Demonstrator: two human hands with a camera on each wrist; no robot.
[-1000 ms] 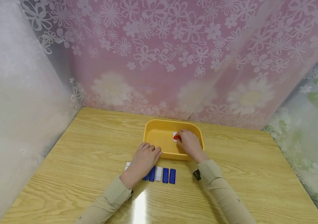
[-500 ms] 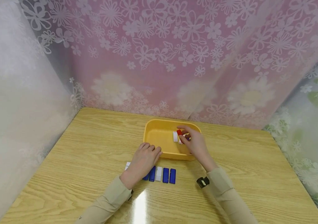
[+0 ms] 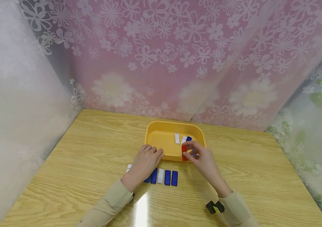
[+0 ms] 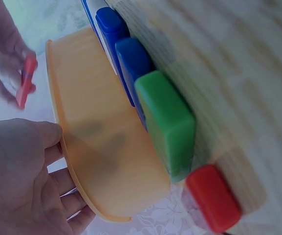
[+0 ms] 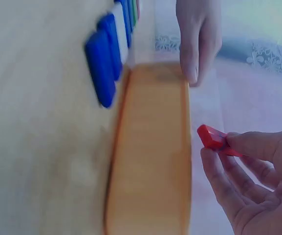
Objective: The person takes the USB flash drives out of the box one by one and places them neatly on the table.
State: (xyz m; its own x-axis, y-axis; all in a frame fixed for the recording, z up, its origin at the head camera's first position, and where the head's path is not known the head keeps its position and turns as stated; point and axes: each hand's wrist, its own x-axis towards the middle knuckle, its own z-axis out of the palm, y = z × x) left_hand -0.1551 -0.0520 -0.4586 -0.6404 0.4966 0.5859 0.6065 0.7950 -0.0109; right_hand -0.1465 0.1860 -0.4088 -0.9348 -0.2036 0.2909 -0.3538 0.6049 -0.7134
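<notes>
My right hand [image 3: 202, 159] pinches a small red rectangular block [image 3: 184, 153] between thumb and fingertips, over the near right rim of a yellow plastic bin [image 3: 161, 126]. The right wrist view shows a dark line across this red block [image 5: 214, 139]. My left hand [image 3: 145, 159] holds the bin's near rim toward its left end, its fingers bent over the edge. Inside the bin lie a white block [image 3: 177, 138], another white block [image 3: 183, 140] and a blue block [image 3: 188, 138], with more blue partly hidden behind the right hand's fingers.
In front of the bin stands a row of similar blocks: two blue blocks [image 3: 170, 178] at the right end, then a white block [image 3: 160, 176]. My left hand covers part of the row; a green block [image 4: 165, 122] and a red-topped block [image 4: 213, 198] show there in the left wrist view.
My right hand has lifted the red block from inside the bin and brought it toward me to the near rim. The left hand stays where it was.
</notes>
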